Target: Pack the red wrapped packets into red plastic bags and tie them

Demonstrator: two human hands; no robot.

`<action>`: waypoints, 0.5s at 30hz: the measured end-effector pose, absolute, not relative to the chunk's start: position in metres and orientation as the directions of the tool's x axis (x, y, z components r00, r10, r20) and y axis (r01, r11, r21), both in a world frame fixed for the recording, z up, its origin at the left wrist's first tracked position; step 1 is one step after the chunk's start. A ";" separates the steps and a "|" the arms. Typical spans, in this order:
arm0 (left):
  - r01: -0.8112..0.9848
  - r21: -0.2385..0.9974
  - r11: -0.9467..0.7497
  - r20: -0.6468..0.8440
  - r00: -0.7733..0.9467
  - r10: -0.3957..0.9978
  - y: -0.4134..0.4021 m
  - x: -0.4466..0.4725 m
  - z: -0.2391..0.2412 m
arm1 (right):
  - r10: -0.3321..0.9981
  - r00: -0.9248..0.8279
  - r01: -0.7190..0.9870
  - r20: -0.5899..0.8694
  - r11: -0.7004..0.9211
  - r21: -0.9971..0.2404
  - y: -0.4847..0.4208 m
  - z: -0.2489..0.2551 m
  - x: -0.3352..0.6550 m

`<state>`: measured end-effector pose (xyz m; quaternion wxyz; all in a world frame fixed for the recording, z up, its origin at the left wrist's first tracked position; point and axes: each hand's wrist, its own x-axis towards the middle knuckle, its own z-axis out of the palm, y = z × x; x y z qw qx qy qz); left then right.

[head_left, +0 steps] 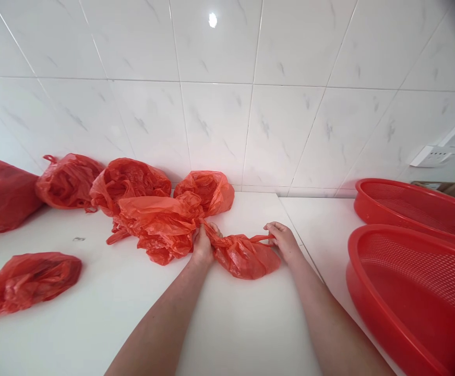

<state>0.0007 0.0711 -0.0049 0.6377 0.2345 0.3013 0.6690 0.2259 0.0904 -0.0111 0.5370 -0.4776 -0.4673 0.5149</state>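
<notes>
A small red plastic bag [243, 257] lies bunched on the white counter [231, 324] between my two hands. My left hand [203, 246] is closed round the bag's left end. My right hand [282, 240] pinches the thin handle strip at its right end. Just behind my left hand sits a crumpled heap of red plastic bags [157, 219], touching the bag I hold.
More red bags lie at the back left [69, 180], far left [0, 196] and front left [26, 279]. Two red mesh baskets [407, 292] [415, 203] stand at the right. A white tiled wall [219, 104] backs the counter, with a socket [433, 155] on the right.
</notes>
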 end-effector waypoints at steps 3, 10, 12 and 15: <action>-0.729 0.684 0.022 -0.063 -0.029 0.998 0.068 0.000 -0.002 | 0.999 0.029 -0.034 0.014 0.015 -0.999 0.088 -0.010 0.222; -0.723 0.690 -0.011 -0.057 -0.068 0.996 0.065 -0.001 -0.007 | 0.996 0.077 -0.072 0.044 0.050 -0.996 0.087 -0.011 0.227; -0.711 0.703 -0.017 -0.068 -0.091 0.994 0.064 -0.005 -0.010 | 0.997 0.068 -0.122 0.047 0.055 -0.991 0.087 -0.012 0.229; -0.693 0.721 0.000 -0.079 -0.082 0.993 0.062 -0.011 -0.012 | 0.998 0.027 -0.192 0.055 0.059 -0.980 0.085 -0.010 0.233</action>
